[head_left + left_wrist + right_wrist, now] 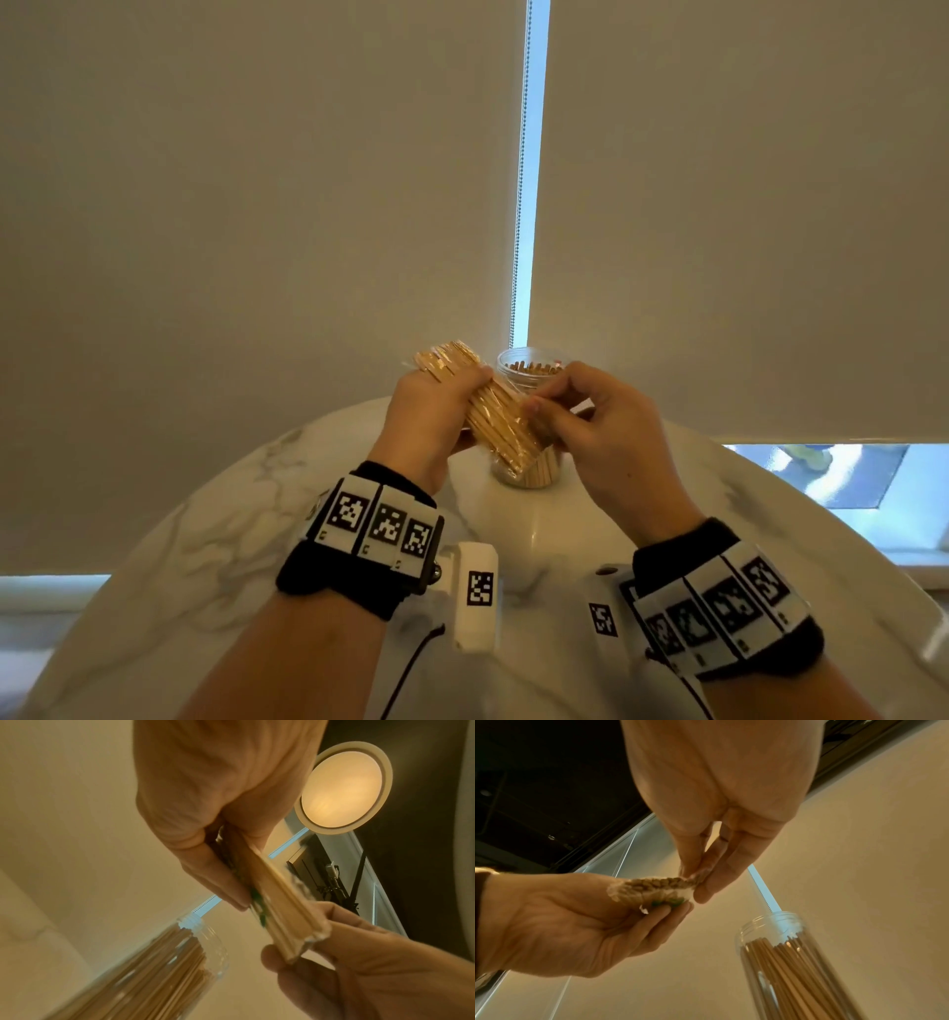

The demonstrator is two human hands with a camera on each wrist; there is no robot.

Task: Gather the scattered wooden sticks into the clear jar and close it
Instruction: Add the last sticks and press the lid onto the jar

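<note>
A bundle of wooden sticks (495, 413) in clear plastic wrap slants above the table. My left hand (436, 406) grips its middle from the left. My right hand (552, 406) pinches the wrap at the bundle's near end. The right wrist view shows the bundle's end (654, 884) with the right fingertips (700, 882) nipping the torn film, and the left hand (564, 923) cupped under it. A clear jar (529, 367) stands open just behind the hands, partly hidden by them, with several sticks upright inside. In the left wrist view the jar (159, 963) lies below the bundle (280, 906).
The round white marble table (231, 539) curves away on both sides. Close behind the jar hang beige roller blinds (257, 205) with a bead chain (518, 231) in the gap between them. A black cable (411, 668) trails near my left wrist.
</note>
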